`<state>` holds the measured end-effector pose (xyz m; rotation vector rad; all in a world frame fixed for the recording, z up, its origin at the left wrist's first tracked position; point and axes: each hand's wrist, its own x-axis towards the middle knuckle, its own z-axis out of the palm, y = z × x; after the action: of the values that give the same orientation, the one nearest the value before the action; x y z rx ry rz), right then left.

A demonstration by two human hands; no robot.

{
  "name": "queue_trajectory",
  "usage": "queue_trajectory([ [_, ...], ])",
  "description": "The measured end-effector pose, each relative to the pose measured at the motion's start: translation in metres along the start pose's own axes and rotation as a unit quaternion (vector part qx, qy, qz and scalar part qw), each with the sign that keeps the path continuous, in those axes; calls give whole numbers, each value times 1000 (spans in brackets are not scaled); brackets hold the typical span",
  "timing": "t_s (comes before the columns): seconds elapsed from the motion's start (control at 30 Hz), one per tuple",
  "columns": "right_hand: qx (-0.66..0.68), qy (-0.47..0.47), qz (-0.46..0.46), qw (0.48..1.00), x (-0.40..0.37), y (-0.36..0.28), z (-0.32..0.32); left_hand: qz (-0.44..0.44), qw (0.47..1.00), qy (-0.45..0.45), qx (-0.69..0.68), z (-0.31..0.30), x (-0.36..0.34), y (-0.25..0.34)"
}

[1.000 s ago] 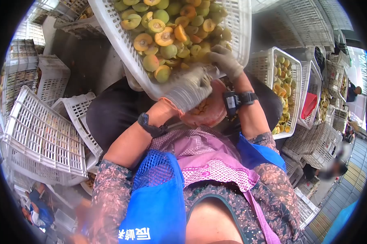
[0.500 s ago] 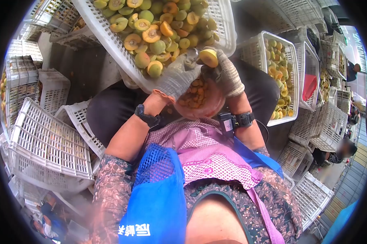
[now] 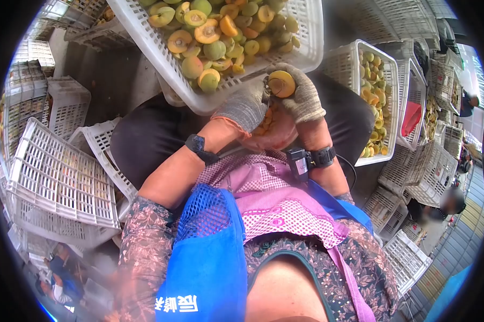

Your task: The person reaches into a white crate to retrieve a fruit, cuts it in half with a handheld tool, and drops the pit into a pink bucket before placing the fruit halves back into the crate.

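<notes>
My right hand [image 3: 305,95], in a grey knit glove, is wrapped round a halved peach [image 3: 281,84] with its cut face up. My left hand [image 3: 245,104], in a similar glove with an orange cuff, is closed against the fruit's left edge. Whatever its fingers hold is hidden. Under both hands, a pinkish bowl [image 3: 268,140] with small orange pieces sits in my lap, partly covered by the gloves. Just beyond my hands stands a white plastic crate [image 3: 199,102] of whole-looking and halved yellow-green peaches [image 3: 215,51].
To the right, another white crate [image 3: 393,102] holds fruit halves, and a red object [image 3: 411,118] lies in the crate beside it. Stacked crates [image 3: 65,177] crowd the left side. Other people [image 3: 451,203] are at the right edge and lower left.
The peach half has turned and now lies deeper in my right hand. My left hand has shifted right, up against it. The view has moved slightly, so the crate appears higher and further right.
</notes>
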<state>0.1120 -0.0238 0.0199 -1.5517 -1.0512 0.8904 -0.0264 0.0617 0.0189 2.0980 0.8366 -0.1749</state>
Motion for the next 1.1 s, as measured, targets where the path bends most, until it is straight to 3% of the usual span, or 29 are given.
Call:
queue_trajectory([
  [0.03,1,0,3,1000,3,-2,-1,-2,1000,-2,0,7,2,-5],
  [0.07,251,49,168,952,9,-4,-1,15,1000,3,-6,15,5,-11],
  [0.1,477,94,317,814,13,-6,-1,33,999,10,-11,23,7,-18],
  [0.13,477,95,319,813,10,-11,3,31,999,8,-11,23,5,-18],
  [0.17,299,80,191,932,3,-17,8,65,997,37,-35,24,2,-17],
  [0.2,100,59,49,992,-2,-21,13,99,991,68,-59,23,1,-16],
  [0.23,100,59,50,992,-4,-22,15,99,991,68,-59,21,2,-13],
  [0.3,76,81,41,993,-4,-21,20,11,996,-54,-77,18,5,-7],
  [0.33,75,77,45,993,-4,-22,22,8,995,-55,-81,26,5,-11],
  [0.4,168,151,73,971,1,-27,26,107,940,-2,-324,44,9,-21],
  [0.43,165,148,72,973,3,-22,26,108,939,1,-328,40,8,-25],
  [0.5,96,161,-2,982,4,-9,26,218,925,-105,-292,32,5,-34],
  [0.53,50,162,-9,985,5,-13,29,219,924,-98,-296,11,-3,-12],
  [0.57,46,155,-11,987,7,-11,29,244,962,-93,-74,-26,-20,24],
  [0.6,30,137,-22,990,7,-4,29,254,951,-83,153,-47,-28,43],
  [0.63,13,119,-32,992,7,3,29,251,953,-77,150,-46,-26,40],
  [0.7,13,128,-34,991,7,12,29,169,972,-160,19,-36,-19,31],
  [0.73,16,103,-19,994,6,10,27,168,973,-156,15,-18,-9,10],
  [0.8,47,94,-8,994,4,-1,29,334,927,-73,-153,40,10,-45],
  [0.83,47,92,-10,995,6,0,28,334,928,-70,-152,54,14,-49],
  [0.9,-86,27,15,996,10,4,25,291,939,88,159,76,17,-49],
  [0.93,-23,36,144,989,13,-18,31,63,996,46,-48,89,18,-42],
  [0.97,-24,36,146,988,11,-12,28,62,996,45,-50,75,14,-36],
  [1.0,-20,16,107,994,9,-2,25,264,958,110,24,59,9,-33],
  [1.03,-13,-2,69,998,8,6,22,452,871,168,96,45,4,-31],
  [1.07,28,-39,75,996,8,10,16,452,872,162,95,43,2,-33],
  [1.1,31,-36,77,996,5,18,17,291,951,-63,-86,41,3,-34],
])
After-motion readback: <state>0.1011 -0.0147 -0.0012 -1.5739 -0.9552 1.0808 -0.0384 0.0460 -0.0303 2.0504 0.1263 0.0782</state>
